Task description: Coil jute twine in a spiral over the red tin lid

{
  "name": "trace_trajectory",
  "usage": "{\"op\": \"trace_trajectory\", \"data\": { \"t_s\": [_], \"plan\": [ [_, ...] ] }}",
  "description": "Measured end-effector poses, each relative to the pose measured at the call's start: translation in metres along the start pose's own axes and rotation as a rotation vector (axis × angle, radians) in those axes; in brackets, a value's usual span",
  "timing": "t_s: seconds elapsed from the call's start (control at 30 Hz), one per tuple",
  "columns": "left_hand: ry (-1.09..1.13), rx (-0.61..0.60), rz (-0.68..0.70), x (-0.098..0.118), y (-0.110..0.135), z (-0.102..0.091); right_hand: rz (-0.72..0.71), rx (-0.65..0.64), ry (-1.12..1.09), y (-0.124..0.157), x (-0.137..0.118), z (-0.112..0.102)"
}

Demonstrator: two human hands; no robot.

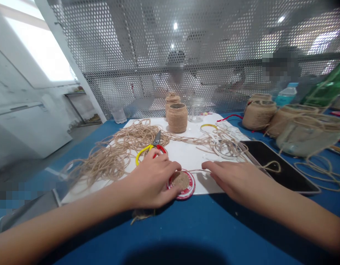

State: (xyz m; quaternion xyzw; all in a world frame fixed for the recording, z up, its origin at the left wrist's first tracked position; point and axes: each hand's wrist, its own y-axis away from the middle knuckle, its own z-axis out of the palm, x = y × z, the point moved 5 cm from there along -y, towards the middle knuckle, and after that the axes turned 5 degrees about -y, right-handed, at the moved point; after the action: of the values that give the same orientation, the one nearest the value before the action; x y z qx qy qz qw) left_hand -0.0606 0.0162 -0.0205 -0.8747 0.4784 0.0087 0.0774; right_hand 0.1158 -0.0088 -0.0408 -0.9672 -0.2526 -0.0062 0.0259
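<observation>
My left hand (152,180) grips a round red-rimmed lid (183,184) at the front edge of a white sheet (186,154); a flat coil of jute twine covers the lid's middle. My right hand (236,180) lies just right of the lid, fingers together, pinching a strand of twine (199,170) that runs to the coil. A loose heap of twine (114,154) spreads over the left of the sheet. Scissors (152,146) with yellow and red handles lie just beyond my left hand.
Two twine-wrapped jars (177,117) and a clear glass jar (197,109) stand at the back. More wrapped jars (259,114) lie at the right beside a green bottle (326,88). A dark tablet (275,165) lies right of the sheet. A perforated metal screen (186,55) closes the far side; people sit behind it.
</observation>
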Motion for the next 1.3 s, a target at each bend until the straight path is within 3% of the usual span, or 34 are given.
{"op": "trace_trajectory", "data": {
  "t_s": [0.43, 0.6, 1.3],
  "plan": [
    [0.031, 0.008, 0.180, -0.005, -0.003, 0.004, -0.019, 0.007, 0.007, 0.000, 0.001, 0.001],
    [0.040, -0.029, 0.196, -0.003, -0.001, 0.002, -0.033, 0.016, 0.004, 0.001, -0.002, -0.001],
    [-0.041, 0.080, 0.208, -0.001, -0.002, 0.008, -0.023, -0.007, -0.022, 0.000, -0.004, -0.001]
  ]
}}
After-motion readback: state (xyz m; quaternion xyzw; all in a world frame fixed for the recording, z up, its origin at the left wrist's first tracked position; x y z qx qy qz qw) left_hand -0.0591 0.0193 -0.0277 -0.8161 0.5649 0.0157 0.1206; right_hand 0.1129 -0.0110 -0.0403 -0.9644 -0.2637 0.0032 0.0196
